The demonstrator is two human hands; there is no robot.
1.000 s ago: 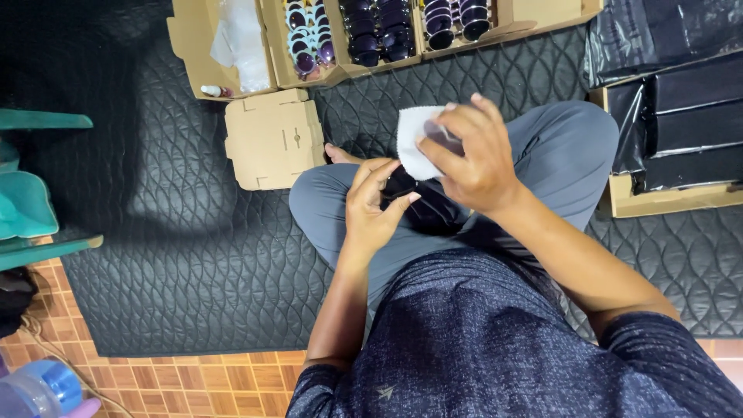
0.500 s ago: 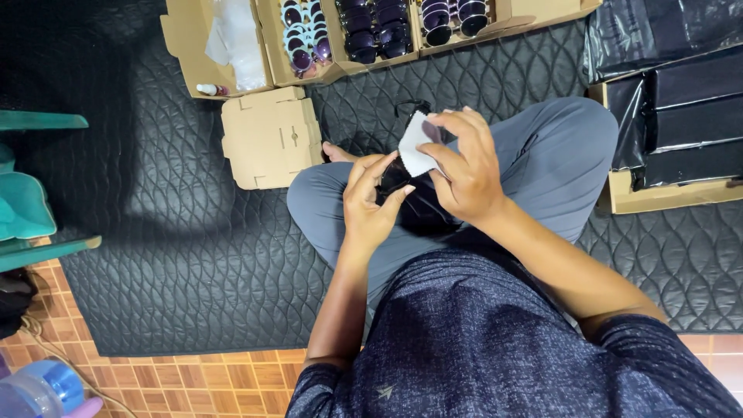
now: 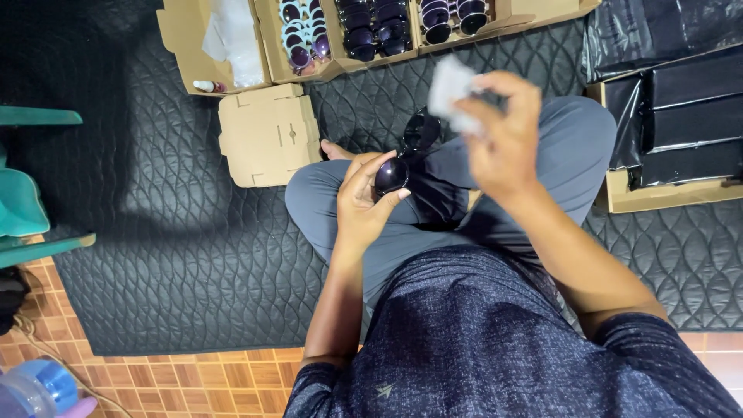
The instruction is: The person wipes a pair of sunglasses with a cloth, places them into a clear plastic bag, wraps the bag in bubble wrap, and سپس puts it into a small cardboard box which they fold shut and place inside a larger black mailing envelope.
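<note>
Since the earlier frame the right hand (image 3: 501,131) has lifted off the sunglasses (image 3: 406,155) and risen clear of them, taking the white cloth (image 3: 453,93) with it; before, both hands were bunched together over the lap.

Now the hands are apart. The left hand (image 3: 362,203) is closed on the sunglasses, thumb and fingers pinching the near lens. The pair has two round, glossy lenses, dark with a purple sheen, in a thin dark frame; it sits above the person's crossed legs in grey trousers, just below and left of the cloth. The right hand grips the cloth, one small soft crumpled square, blurred by motion.

All else is placed from the sunglasses. Left of them lies one flat folded cardboard box (image 3: 268,133), matte tan, with die-cut tabs. Above them runs a row of open cardboard trays (image 3: 184,39): I count four compartments, the leftmost with a white plastic bag (image 3: 232,35) and a small bottle, the other three with packed sunglasses (image 3: 371,31), pale-framed and dark-framed, too many to count. To the right, one shallow cardboard box (image 3: 665,193) holds glossy black plastic-wrapped packs, three showing. Beneath everything spreads one black quilted mat (image 3: 178,232), stitched in wavy scales, over orange tiled floor (image 3: 193,383). Far left are teal plastic pieces (image 3: 23,205).
</note>
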